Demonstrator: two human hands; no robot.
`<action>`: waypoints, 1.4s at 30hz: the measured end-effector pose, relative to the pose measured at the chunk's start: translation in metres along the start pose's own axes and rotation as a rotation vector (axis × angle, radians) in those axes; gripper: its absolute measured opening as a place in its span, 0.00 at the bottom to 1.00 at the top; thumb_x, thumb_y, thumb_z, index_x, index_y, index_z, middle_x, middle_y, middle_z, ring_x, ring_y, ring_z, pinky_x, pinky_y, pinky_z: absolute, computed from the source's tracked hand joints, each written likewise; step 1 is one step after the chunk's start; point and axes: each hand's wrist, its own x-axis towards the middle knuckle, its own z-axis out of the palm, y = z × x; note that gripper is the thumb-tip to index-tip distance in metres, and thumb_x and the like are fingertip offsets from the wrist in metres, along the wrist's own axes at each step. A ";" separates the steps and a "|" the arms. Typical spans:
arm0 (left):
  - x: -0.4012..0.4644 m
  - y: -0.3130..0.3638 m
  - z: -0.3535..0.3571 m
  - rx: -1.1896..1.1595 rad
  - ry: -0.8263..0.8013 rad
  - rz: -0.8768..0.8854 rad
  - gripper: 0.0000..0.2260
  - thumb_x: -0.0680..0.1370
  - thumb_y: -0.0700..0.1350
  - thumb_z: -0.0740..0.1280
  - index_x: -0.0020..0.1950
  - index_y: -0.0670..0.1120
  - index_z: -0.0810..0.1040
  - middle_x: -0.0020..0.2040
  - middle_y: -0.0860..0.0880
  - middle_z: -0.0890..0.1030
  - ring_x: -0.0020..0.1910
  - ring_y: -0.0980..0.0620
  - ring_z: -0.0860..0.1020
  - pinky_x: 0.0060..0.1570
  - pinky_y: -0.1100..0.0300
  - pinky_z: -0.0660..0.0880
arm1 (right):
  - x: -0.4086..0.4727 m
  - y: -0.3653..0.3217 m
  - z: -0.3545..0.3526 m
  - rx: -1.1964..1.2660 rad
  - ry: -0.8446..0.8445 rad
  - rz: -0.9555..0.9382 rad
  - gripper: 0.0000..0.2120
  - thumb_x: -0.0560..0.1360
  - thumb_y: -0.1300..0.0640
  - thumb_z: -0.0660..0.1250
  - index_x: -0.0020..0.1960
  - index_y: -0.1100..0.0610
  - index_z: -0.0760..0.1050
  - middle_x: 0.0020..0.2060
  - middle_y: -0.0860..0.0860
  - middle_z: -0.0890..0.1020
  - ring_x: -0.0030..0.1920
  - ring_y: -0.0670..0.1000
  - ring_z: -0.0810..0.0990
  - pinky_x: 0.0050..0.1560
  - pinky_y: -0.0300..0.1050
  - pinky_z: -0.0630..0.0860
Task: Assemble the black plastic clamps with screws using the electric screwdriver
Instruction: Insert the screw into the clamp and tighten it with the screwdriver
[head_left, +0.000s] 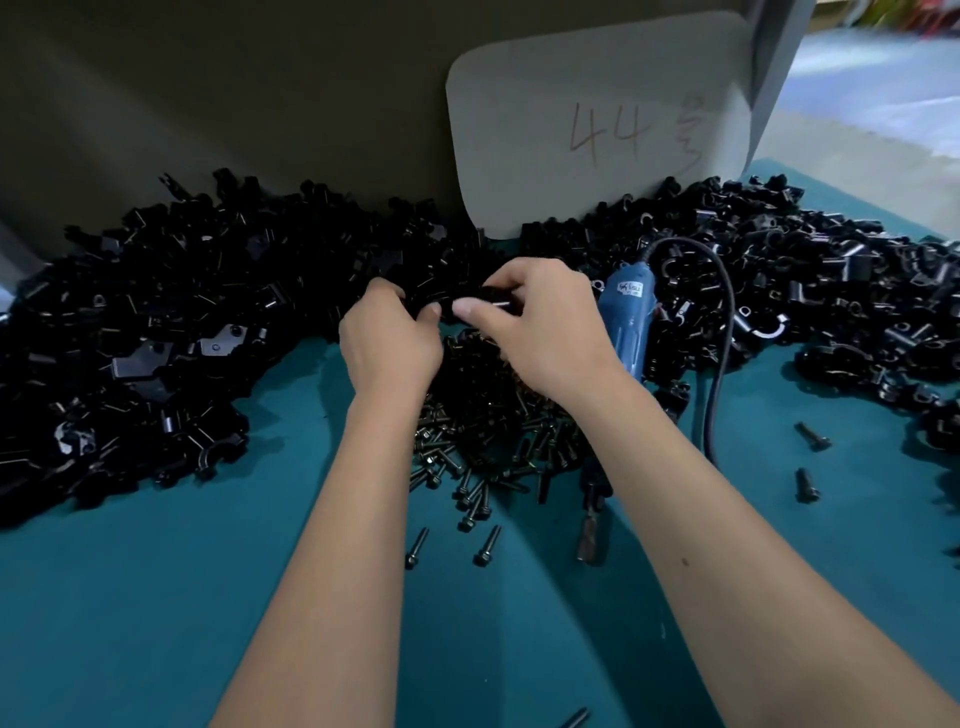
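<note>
The small black piece (488, 301) pinched between the two hands is mostly covered by curled fingers (470, 307), so its shape cannot be made out. The right forearm (675, 467) hides the lower body of the blue screwdriver (626, 322), and its bit end pokes out dark and unclear below. The left forearm (353, 493) covers part of the screw heap (483, 415). Both clamp piles (156, 338) run off the side edges. A screw (574, 719) at the bottom edge is cut off.
</note>
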 end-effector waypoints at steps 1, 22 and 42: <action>-0.002 0.006 0.000 -0.028 0.047 0.007 0.19 0.82 0.52 0.69 0.69 0.44 0.76 0.62 0.43 0.82 0.61 0.41 0.80 0.61 0.45 0.77 | -0.002 0.001 -0.005 0.049 0.021 0.028 0.13 0.78 0.45 0.74 0.50 0.55 0.81 0.36 0.46 0.84 0.36 0.43 0.81 0.43 0.40 0.79; -0.101 0.051 0.020 -1.371 -0.507 -0.236 0.16 0.85 0.49 0.63 0.71 0.46 0.77 0.57 0.41 0.85 0.38 0.49 0.84 0.30 0.64 0.75 | -0.041 0.042 -0.090 0.642 0.011 0.151 0.06 0.79 0.55 0.74 0.44 0.50 0.87 0.36 0.47 0.81 0.34 0.47 0.78 0.30 0.39 0.74; -0.104 0.053 0.013 -1.707 -0.642 -0.396 0.15 0.86 0.40 0.60 0.56 0.32 0.83 0.58 0.33 0.84 0.56 0.38 0.85 0.51 0.56 0.83 | -0.047 0.048 -0.095 0.966 -0.154 0.248 0.12 0.84 0.58 0.66 0.65 0.53 0.82 0.36 0.45 0.81 0.31 0.49 0.77 0.29 0.39 0.74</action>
